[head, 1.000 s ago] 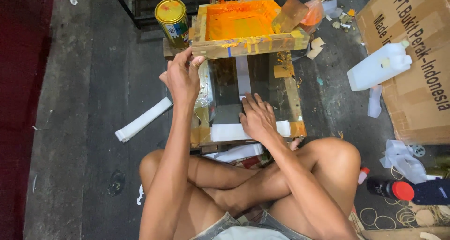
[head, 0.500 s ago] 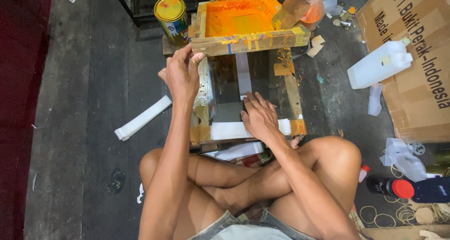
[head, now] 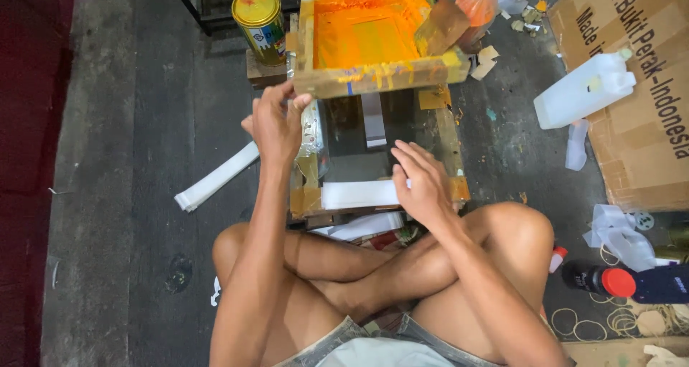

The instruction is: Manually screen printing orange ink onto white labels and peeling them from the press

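I sit cross-legged on the floor before a low printing stand [head: 451, 152]. A wooden screen frame [head: 373, 73] full of orange ink is tilted up above it. My left hand [head: 276, 123] grips the frame's near left corner and holds it raised. My right hand [head: 423, 184] rests flat, fingers spread, on a white strip [head: 355, 193] that lies across the stand's base. A wooden squeegee [head: 441, 24] leans inside the frame at its right side.
A yellow tin can [head: 260, 22] stands left of the frame. A stack of white strips [head: 215, 177] lies on the floor at left. At right are a white plastic jug [head: 585, 91], a cardboard box [head: 639, 87], and a red-capped bottle [head: 631, 282].
The frame has been lifted a little higher by my left hand. My right hand has slid slightly along the white strip.
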